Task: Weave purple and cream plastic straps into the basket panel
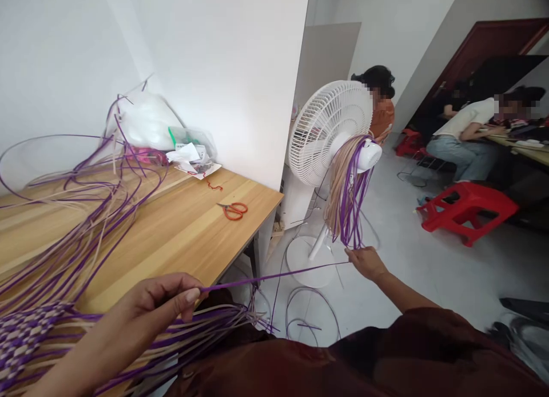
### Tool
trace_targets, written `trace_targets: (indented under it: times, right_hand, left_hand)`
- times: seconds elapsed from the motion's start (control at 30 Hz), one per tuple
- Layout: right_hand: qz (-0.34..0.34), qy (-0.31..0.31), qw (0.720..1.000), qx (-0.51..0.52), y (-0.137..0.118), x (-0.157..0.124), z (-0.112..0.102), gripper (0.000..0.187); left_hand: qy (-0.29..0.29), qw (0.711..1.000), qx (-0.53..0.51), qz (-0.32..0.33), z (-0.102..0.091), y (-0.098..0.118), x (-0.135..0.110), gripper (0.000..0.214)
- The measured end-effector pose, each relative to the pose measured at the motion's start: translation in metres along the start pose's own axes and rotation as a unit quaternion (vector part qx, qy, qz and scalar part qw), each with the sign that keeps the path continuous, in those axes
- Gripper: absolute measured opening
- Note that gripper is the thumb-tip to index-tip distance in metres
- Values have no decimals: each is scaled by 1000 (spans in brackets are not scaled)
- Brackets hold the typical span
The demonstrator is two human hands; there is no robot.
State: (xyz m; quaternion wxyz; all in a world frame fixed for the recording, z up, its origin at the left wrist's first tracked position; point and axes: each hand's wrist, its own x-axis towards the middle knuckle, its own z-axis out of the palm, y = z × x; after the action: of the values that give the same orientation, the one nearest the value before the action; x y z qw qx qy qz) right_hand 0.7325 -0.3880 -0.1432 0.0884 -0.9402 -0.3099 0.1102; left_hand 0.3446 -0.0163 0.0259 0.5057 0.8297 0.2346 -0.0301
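Wooden table (193, 228), white wall (231, 71), purple strip (274, 276) in grip of left hand (152, 308), right hand (369, 264).

Left hand (141, 311) and right hand (366, 264) each pinch a purple strip (274, 276), pulled straight between them. Part-woven purple-and-beige piece (30, 334) lower left, loose strands (96, 231) across wooden table (193, 237), orange-handled scissors (229, 209) near the edge. Strip bundle (345, 197) hangs over the white pedestal fan's (328, 128) back.
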Motion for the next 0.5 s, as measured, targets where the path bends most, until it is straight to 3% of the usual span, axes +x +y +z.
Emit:
trace_targets:
  times: [0.13, 0.27, 0.4, 0.5]
  right_hand:
    - [119, -36, 991, -41, 49, 11, -4, 42]
    - [253, -60, 963, -67, 83, 22, -16, 21]
    - [369, -13, 927, -60, 112, 26, -44, 25]
    - [400, 58, 914, -23, 129, 23, -70, 22]
  left_hand:
    - [-72, 997, -24, -4, 23, -4, 7, 46]
    - [-105, 993, -48, -7, 45, -5, 13, 47]
    - [-128, 991, -48, 14, 62, -2, 20, 41]
    - [-131, 990, -45, 37, 70, 2, 27, 37]
